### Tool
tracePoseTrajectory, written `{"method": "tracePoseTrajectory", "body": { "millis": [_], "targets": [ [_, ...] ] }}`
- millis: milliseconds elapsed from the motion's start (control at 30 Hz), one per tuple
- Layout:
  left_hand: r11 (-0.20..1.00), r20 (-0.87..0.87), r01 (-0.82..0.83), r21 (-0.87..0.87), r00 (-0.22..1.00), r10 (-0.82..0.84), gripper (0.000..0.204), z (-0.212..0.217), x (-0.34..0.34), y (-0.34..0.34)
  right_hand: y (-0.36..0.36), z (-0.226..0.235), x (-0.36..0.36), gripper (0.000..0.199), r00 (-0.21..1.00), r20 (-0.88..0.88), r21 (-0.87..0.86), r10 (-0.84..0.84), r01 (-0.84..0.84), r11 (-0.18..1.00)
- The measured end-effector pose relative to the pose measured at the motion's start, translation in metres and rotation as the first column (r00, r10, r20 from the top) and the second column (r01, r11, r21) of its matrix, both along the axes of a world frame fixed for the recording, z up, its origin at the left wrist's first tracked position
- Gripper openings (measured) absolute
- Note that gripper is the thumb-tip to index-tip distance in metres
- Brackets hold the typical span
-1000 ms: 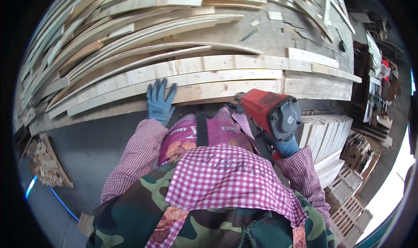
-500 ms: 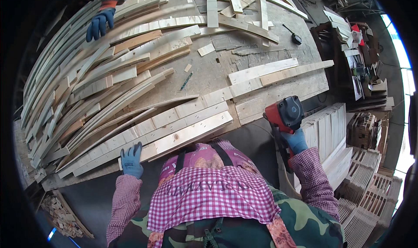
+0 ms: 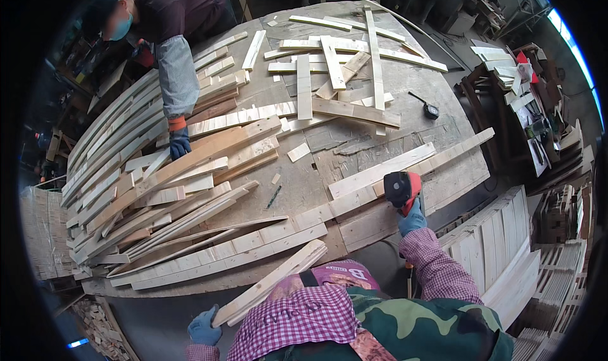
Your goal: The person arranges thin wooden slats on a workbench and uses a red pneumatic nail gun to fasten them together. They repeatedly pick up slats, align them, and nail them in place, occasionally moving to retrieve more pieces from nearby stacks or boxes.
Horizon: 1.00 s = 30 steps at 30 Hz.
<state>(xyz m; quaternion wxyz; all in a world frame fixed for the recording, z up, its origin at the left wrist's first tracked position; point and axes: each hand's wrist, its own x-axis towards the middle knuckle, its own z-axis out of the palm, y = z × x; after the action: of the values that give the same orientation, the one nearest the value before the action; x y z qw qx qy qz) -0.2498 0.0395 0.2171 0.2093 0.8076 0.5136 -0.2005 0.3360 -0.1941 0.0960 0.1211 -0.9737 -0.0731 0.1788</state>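
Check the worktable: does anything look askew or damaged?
Yes. The flat grey-brown wooden tabletop has ragged, seemingly peeled patches right of centre, so it looks damaged. Beyond them, straight pale wooden slats lie crisscrossed, unlike the roughly parallel long wooden boards at left.

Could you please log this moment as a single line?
left hand: holding planks; right hand: holding red-and-black power tool; co-worker's hand: at board pile

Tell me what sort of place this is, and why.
Probably a woodworking shop: loose wooden boards cover much of a worktable, the right hand holds a red-and-black power tool, and slatted wooden pieces are stacked nearby.
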Motion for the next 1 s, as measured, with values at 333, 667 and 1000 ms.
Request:
{"method": "tracePoseTrajectory", "body": {
  "millis": [333, 667, 1000],
  "targets": [
    [0.929, -0.140, 0.218, 0.299, 0.973, -0.184, 0.053, 0.086, 0.053, 0.022, -0.023, -0.077, -0.029, 0.096, 0.951, 0.089, 0.053, 0.297, -0.302, 0.952],
    [0.606, -0.220, 0.378, 0.699, 0.921, -0.321, 0.049, 0.221, 0.127, 0.068, -0.016, -0.098, -0.058, 0.101, 0.967, 0.050, 0.148, 0.249, -0.253, 0.956],
    [0.764, 0.107, -0.118, 0.634, 0.992, 0.064, 0.065, 0.120, 0.135, 0.052, -0.007, -0.040, -0.109, 0.083, 0.749, -0.099, 0.100, 0.655, -0.647, 0.756]
  ]
}}
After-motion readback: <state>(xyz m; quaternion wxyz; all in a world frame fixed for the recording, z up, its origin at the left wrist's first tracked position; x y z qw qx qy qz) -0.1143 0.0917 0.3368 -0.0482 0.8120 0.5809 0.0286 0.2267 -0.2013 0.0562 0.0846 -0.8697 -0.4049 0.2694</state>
